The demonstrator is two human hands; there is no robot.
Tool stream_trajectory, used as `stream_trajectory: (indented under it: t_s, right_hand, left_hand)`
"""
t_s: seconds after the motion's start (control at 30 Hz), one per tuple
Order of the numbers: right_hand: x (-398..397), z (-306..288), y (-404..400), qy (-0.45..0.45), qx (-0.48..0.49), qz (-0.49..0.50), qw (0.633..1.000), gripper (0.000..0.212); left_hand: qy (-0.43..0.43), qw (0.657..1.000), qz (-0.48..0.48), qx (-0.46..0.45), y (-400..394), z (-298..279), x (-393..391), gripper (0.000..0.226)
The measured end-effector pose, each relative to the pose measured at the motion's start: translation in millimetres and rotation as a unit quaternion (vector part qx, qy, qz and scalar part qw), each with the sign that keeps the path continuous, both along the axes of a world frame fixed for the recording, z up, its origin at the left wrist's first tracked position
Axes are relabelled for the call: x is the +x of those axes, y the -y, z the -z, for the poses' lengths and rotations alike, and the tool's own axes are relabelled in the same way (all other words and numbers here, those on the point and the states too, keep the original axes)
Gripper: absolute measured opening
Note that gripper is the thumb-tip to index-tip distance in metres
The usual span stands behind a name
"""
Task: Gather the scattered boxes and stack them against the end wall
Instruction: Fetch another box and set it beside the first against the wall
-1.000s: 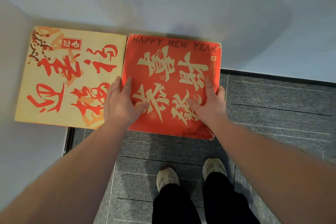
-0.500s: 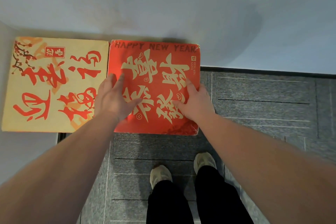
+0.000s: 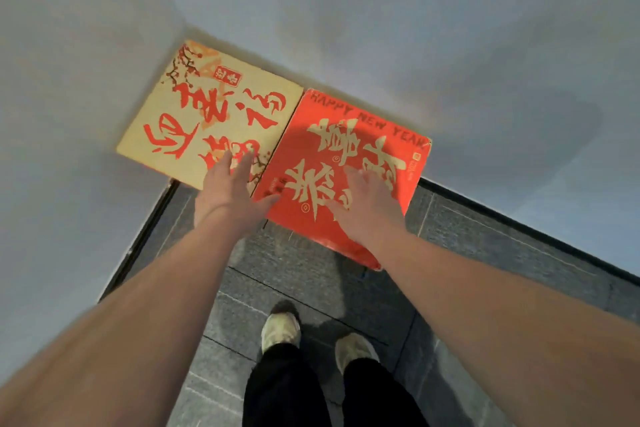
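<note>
left hand (image 3: 230, 189) flat, fingers straight, across the seam of tan box (image 3: 207, 114) and red box (image 3: 349, 170); right hand (image 3: 369, 199) flat on red box at 3 o'clock.

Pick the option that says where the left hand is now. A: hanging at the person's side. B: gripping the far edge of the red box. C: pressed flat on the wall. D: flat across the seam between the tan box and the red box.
D: the left hand lies open with its fingers on the tan box and its thumb on the red box.
</note>
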State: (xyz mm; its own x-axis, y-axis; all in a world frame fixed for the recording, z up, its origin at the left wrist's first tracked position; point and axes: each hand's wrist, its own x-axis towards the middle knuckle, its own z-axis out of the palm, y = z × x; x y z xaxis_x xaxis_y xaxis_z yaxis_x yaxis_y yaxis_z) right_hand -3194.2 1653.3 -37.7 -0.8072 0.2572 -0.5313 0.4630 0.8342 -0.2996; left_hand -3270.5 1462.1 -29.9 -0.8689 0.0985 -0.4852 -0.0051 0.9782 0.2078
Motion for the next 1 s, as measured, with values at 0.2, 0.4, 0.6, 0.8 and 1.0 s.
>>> stream_trajectory:
  t_s: [0.2, 0.4, 0.6, 0.8, 1.0]
  right_hand:
    - [-5.2, -35.4, 67.3, -0.012, -0.002, -0.166, 0.986, 0.065]
    - [38.5, -55.3, 186.5, -0.021, -0.024, -0.307, 0.951, 0.065]
    - [149.1, -66.5, 318.3, 0.007, -0.022, -0.447, 0.894, 0.067]
    - [318.0, -77.9, 428.0, 0.015, -0.020, -0.548, 0.836, 0.066]
    - [505.6, -101.1, 524.4, 0.008, -0.033, -0.646, 0.763, 0.062]
  left_hand:
    - [-0.021, 0.991, -0.131, 0.008, 92.8, -26.7, 61.6, 0.084]
    - [-0.035, 0.962, -0.273, 0.004, 195.5, -55.7, 169.7, 0.080]
    - [-0.036, 0.904, -0.425, 0.005, 296.0, -57.9, 341.5, 0.076]
    - [-0.033, 0.833, -0.552, 0.000, 359.6, -75.3, 558.1, 0.075]
    - [-0.022, 0.764, -0.644, -0.019, 399.7, -99.2, 772.3, 0.076]
